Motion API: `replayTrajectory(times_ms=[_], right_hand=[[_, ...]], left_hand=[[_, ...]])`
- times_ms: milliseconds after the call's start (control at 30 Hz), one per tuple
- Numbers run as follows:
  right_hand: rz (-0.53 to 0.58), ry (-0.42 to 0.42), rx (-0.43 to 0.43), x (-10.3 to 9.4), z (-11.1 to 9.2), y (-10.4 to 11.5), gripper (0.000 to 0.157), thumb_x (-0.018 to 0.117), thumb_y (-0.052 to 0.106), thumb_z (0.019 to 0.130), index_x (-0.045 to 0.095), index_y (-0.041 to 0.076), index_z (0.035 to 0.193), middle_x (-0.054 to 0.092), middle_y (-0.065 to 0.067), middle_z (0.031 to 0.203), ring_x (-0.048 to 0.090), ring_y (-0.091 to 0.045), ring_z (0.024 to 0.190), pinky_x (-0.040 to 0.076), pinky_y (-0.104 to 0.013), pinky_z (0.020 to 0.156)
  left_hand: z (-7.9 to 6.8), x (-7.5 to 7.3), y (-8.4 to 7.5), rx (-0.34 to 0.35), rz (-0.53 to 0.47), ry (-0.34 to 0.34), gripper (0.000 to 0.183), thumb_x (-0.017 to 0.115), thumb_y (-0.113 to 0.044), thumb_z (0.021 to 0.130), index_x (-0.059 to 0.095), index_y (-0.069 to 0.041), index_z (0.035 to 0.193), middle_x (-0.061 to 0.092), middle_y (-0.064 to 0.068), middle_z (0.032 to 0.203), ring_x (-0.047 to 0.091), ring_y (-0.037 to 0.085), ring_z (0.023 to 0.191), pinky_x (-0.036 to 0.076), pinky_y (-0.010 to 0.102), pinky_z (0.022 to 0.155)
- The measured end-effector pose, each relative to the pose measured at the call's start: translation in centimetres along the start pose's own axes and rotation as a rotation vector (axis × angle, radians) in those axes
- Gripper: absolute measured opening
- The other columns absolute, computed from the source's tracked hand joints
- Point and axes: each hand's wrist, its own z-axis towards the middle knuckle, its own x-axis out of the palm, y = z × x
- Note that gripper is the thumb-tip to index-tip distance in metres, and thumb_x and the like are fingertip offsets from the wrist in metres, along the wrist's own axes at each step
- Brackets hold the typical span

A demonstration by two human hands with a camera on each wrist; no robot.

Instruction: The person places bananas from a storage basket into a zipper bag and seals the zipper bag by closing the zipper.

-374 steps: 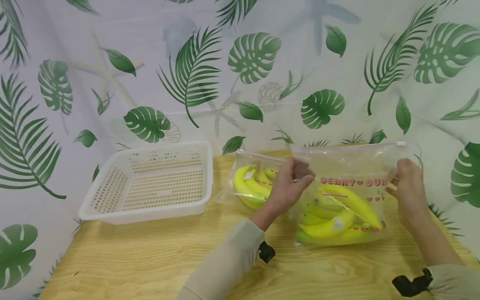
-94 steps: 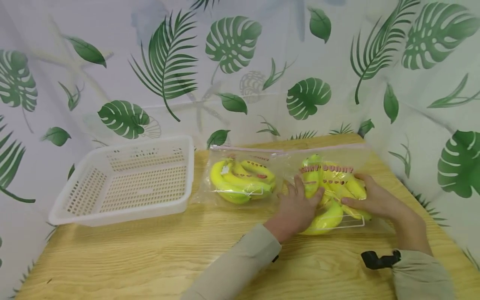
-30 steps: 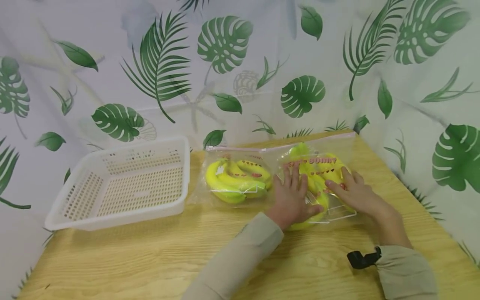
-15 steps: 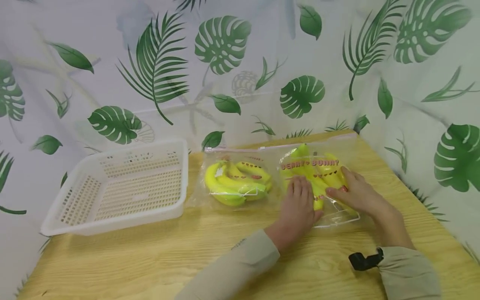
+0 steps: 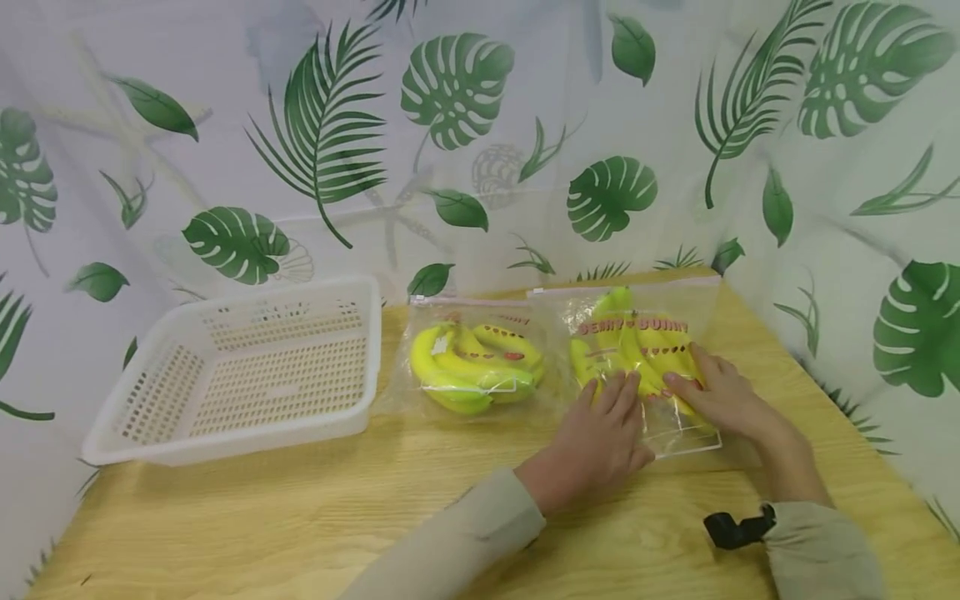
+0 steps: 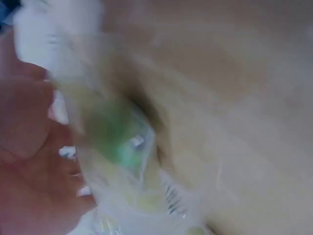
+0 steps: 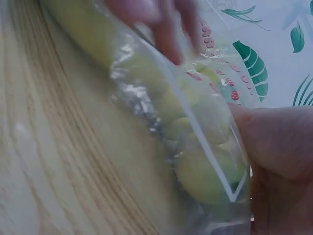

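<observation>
A clear zip bag (image 5: 633, 327) with pink "BERRY BUNNY" print lies flat on the table with several yellow bananas (image 5: 633, 354) inside. Over its front left part my left hand (image 5: 600, 437) rests, fingers extended forward onto the plastic. My right hand (image 5: 727, 404) touches the bag's right side, thumb on top and fingers along the bananas. The right wrist view shows the bananas' rounded ends (image 7: 210, 174) through the film beside a hand. Blur covers most of the left wrist view, where a green banana tip (image 6: 122, 142) shows through plastic.
To the left lies a second zip bag (image 5: 551, 400) with a bunch of bananas (image 5: 472, 371), its edge meeting the first bag. A white perforated basket (image 5: 372, 350) stands farther left on the wooden table (image 5: 315, 517). A leaf-patterned cloth (image 5: 322, 167) hangs behind.
Both hands held the right bag up at first; it now lies flat with its bananas more spread out. Lately my left hand drew back toward the bag's front edge, while the right stayed nearly still.
</observation>
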Motion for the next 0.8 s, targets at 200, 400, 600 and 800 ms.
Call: replayTrajectory(times_ms=[200, 400, 600, 800], right_hand=[[-0.018, 0.015, 0.016, -0.1, -0.1, 0.1, 0.095, 0.041, 0.054, 0.102, -0.004, -0.011, 0.153, 0.006, -0.051, 0.146, 0.010, -0.076, 0.126, 0.019, -0.081, 0.097], [0.042, 0.039, 0.010, 0.1, -0.3, -0.2, 0.103, 0.050, 0.053, 0.099, -0.010, -0.012, 0.152, 0.004, -0.051, 0.147, 0.011, -0.071, 0.130, 0.020, -0.078, 0.099], [0.043, -0.037, 0.001, 0.3, 0.0, 0.2, 0.107, 0.065, 0.047, 0.093, 0.000, -0.017, 0.150, 0.019, -0.049, 0.145, 0.023, -0.064, 0.131, 0.025, -0.073, 0.103], [0.025, 0.013, 0.041, -0.2, -0.3, 0.0, 0.106, 0.057, 0.054, 0.095, -0.002, -0.013, 0.153, 0.015, -0.050, 0.147, 0.018, -0.068, 0.131, 0.025, -0.075, 0.102]], left_hand=[[-0.3, 0.0, 0.8, 0.129, -0.257, 0.092, 0.080, 0.020, -0.064, 0.100, 0.001, -0.015, 0.161, -0.006, 0.003, 0.167, -0.006, 0.018, 0.153, 0.008, 0.033, 0.122], [0.0, 0.1, 1.5, 0.172, -0.366, 0.131, 0.079, 0.029, -0.062, 0.101, 0.005, -0.016, 0.161, -0.005, 0.003, 0.167, -0.005, 0.018, 0.153, 0.006, 0.028, 0.122], [-2.0, -0.3, 1.7, -0.058, -0.358, -0.007, 0.068, 0.038, -0.058, 0.101, 0.027, -0.021, 0.157, 0.000, 0.015, 0.166, 0.003, 0.030, 0.153, 0.016, 0.042, 0.122], [-2.7, -0.4, 2.0, -0.274, -0.540, -0.126, 0.064, 0.061, -0.048, 0.095, 0.038, -0.017, 0.145, 0.018, 0.035, 0.156, 0.024, 0.044, 0.145, 0.032, 0.045, 0.115]])
